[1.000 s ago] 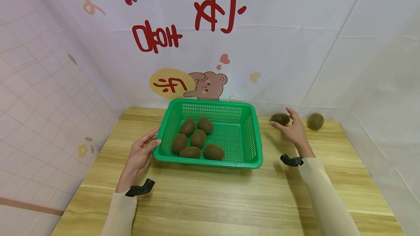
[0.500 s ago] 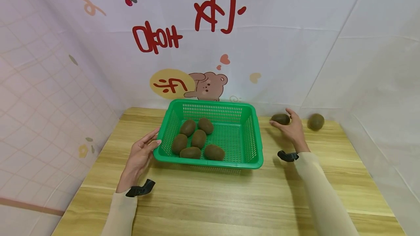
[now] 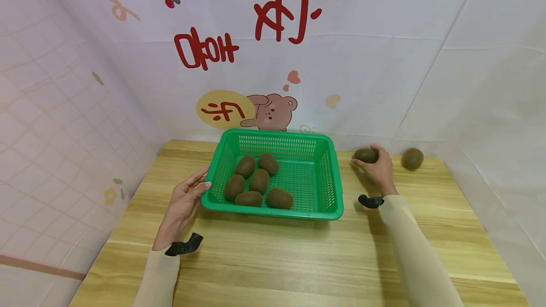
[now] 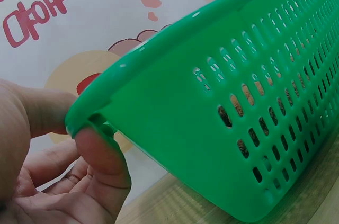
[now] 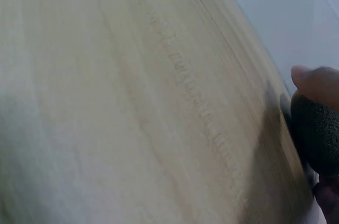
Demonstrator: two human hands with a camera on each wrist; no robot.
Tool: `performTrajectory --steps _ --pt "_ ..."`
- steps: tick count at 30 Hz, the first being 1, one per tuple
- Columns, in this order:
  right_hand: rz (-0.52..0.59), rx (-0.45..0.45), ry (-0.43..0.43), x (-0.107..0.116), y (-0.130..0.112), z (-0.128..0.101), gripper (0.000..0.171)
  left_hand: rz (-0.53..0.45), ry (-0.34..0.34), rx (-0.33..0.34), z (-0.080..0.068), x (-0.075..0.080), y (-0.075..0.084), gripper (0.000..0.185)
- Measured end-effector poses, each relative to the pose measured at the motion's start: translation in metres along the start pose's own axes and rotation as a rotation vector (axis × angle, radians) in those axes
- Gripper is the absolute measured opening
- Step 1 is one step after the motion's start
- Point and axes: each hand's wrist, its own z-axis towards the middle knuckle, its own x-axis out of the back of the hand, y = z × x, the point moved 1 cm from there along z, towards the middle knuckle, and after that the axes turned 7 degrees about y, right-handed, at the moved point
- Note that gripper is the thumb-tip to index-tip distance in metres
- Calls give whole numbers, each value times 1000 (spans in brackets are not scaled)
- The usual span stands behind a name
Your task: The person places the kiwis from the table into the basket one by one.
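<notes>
A green slotted plastic basket stands on the table with several brown kiwis in its left and front part. My left hand grips the basket's left rim; in the left wrist view the basket wall shows the rim pinched between thumb and fingers. Right of the basket, near the back edge, my right hand holds a single kiwi between thumb and fingertips. The right wrist view catches this dark kiwi partly, cut off at the frame's edge.
Another kiwi lies at the table's back right, beyond my right hand. A printed white cloth hangs behind the wooden table, close to the basket's back. More cloth rises along the right side.
The fingers of my right hand have closed in on the kiwi, and the right forearm has shifted slightly left. My left hand and the basket hold the same place.
</notes>
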Motion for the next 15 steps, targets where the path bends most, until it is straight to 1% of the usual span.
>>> performTrajectory --steps 4,8,15 --pt "28 -6 28 0 0 -1 85 -10 -10 6 1 1 -1 67" --pt "17 -7 32 1 -1 -1 84 -10 -13 2 1 2 -1 66" --pt "31 -24 -1 4 1 0 86 -4 -6 3 2 2 -1 66"
